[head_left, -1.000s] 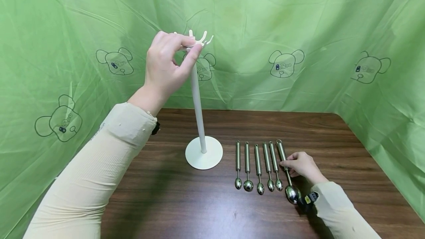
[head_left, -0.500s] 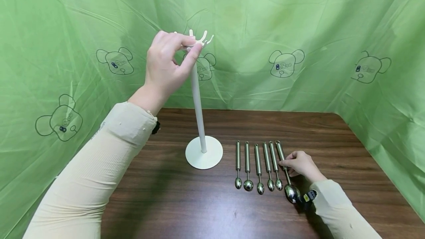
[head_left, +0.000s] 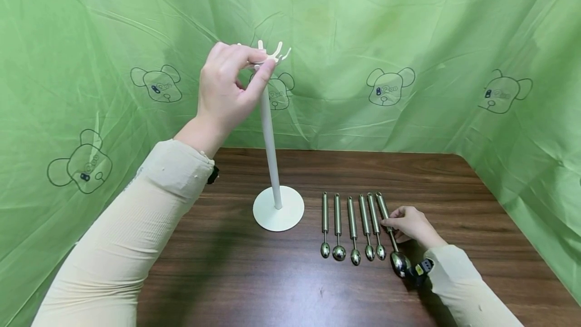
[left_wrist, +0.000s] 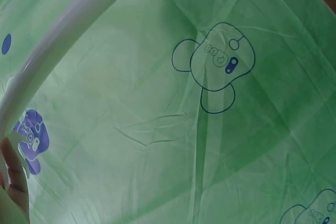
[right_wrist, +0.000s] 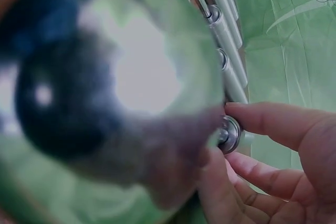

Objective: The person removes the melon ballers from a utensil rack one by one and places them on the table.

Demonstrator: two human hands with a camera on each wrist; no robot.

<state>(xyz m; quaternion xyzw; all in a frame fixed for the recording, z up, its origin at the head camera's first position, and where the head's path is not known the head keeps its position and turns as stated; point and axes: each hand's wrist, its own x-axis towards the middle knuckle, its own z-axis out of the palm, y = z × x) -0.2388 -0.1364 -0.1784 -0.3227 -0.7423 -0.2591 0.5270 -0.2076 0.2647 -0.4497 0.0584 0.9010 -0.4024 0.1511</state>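
A white stand [head_left: 271,150] rises upright from a round base, with curved hooks [head_left: 278,52] at its top. My left hand [head_left: 227,77] pinches that hooked top between thumb and fingers. In the left wrist view the pole [left_wrist: 58,40] crosses the upper left corner. At the right end of a row of metal spoons lies a larger spoon [head_left: 400,264], bowl toward me and rounded side up. Its handle is pinched by the thumb and fingers of my right hand [head_left: 413,226]. The bowl [right_wrist: 121,82] looms blurred in the right wrist view.
Several smaller metal spoons [head_left: 338,221] lie side by side left of the large one, handles pointing away. The stand's base [head_left: 290,216] sits left of them on the brown wooden table [head_left: 254,286]. Green sheeting [head_left: 336,19] with bear-face drawings hangs around the table.
The large spoon's handle has shifted very slightly left toward the other spoons, with my right hand on it. My left hand has stayed at the stand's top.
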